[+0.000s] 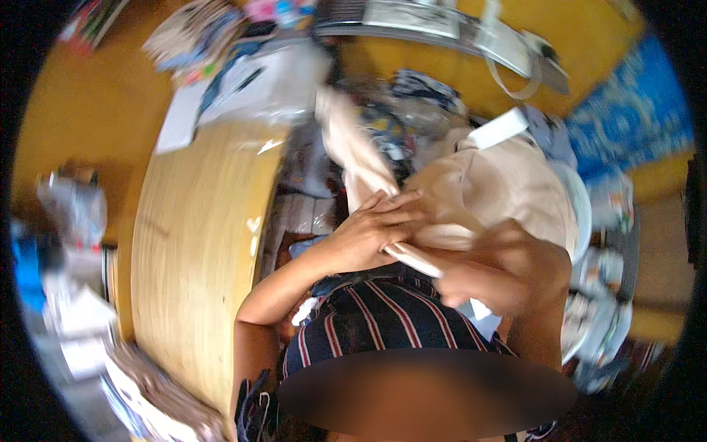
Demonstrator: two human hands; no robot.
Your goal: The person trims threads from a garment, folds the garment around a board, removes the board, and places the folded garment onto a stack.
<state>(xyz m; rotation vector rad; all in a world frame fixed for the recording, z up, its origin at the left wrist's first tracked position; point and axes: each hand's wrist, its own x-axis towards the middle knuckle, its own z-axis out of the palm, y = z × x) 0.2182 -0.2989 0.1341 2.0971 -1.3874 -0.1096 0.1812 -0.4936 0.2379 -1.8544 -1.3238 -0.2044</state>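
Note:
A beige cloth garment (pixel 508 184) lies bunched in front of me, with a long narrow part of it (pixel 350 144) stretching away toward the far side. My left hand (pixel 375 227) rests on the cloth with fingers extended, and a folded edge comes out from beneath it. That edge runs to my right hand (pixel 490 276), whose fingers close on it; motion blurs this hand. The thumb of my left hand is mostly hidden. On the far part of the garment sits a white rectangular piece (pixel 499 128).
To my left stands a pale wooden table (pixel 195 221) with papers and clear plastic (pixel 272 77) at its far end. Plastic-wrapped items (pixel 309 158) lie past its edge. A blue patterned cloth (pixel 630 110) hangs at right, above several plastic bags (pixel 600 295). Folded fabrics (pixel 193 33) are stacked far left.

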